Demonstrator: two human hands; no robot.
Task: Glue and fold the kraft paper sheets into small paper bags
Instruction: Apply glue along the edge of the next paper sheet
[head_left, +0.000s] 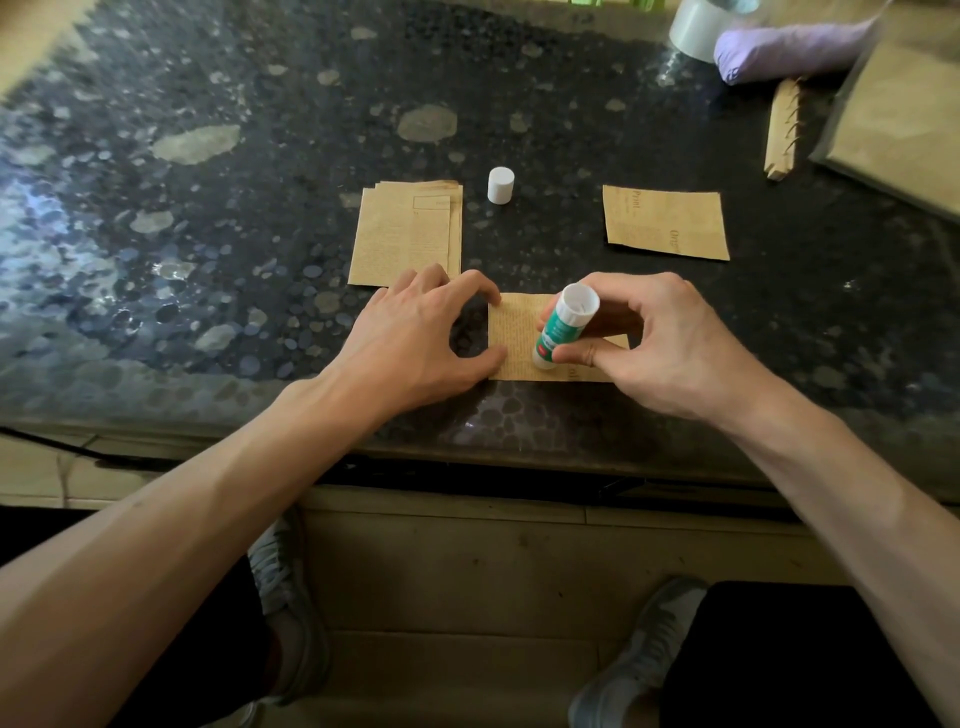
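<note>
Now, at the near edge of the table (260, 208) the paper sheet (514, 332) lies flat. The left hand (426, 338), fingers spread, pins its left end; the right hand (660, 343) pinches the glue stick (563, 325), tip on the sheet. Best to press firmly and stroke lightly along one edge.

"Print" is being shown sideways on the flat brown kraft paper sheet (666, 222) at right; the label of the green-and-white glue stick (558, 328) is being blurred beyond reading.

Tan kraft sheet (511, 332) printed with fine text; green-and-white glue stick (562, 327) with red label patch; white cap (501, 185); black speckled countertop (260, 208); lilac bundle (789, 47).
</note>
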